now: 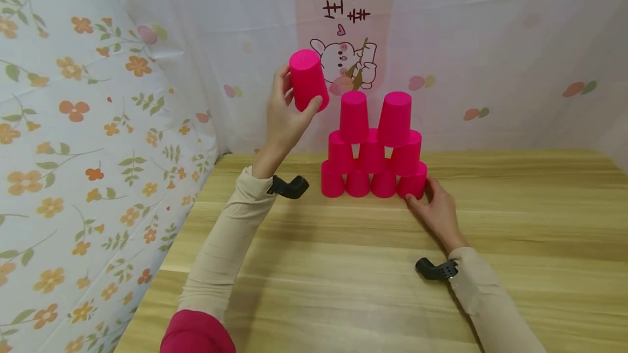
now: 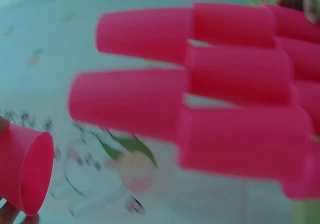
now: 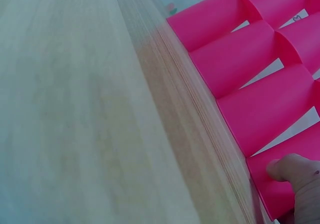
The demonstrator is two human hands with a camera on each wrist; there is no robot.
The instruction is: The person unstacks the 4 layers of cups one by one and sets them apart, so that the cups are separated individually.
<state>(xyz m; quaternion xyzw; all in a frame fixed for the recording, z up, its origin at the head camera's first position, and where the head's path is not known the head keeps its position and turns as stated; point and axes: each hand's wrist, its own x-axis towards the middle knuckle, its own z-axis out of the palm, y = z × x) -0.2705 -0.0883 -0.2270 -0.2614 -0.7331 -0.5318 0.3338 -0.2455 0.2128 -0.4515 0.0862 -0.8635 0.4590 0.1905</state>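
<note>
In the head view my left hand (image 1: 286,123) grips a pink cup (image 1: 308,81) upside down in the air, thumb on the near side and fingers round the far side. The left wrist view shows the mouth of this held cup (image 2: 37,174), hollow inside. Beside it on the table rises a stack of upturned pink cups: several in the bottom row, three in the middle, and two top cups (image 1: 354,117) with a gap between them. My right hand (image 1: 438,212) holds the bottom row's right end cup (image 1: 413,181). Its thumb (image 3: 287,168) lies against the wall; the other fingers are mostly hidden.
The stack stands on a wooden table (image 1: 363,277), toward its back edge. Behind hangs a white printed cloth (image 1: 466,59) with a rabbit drawing, and a flowered cloth (image 1: 88,140) hangs at the left. Each wrist carries a black camera mount (image 1: 290,187).
</note>
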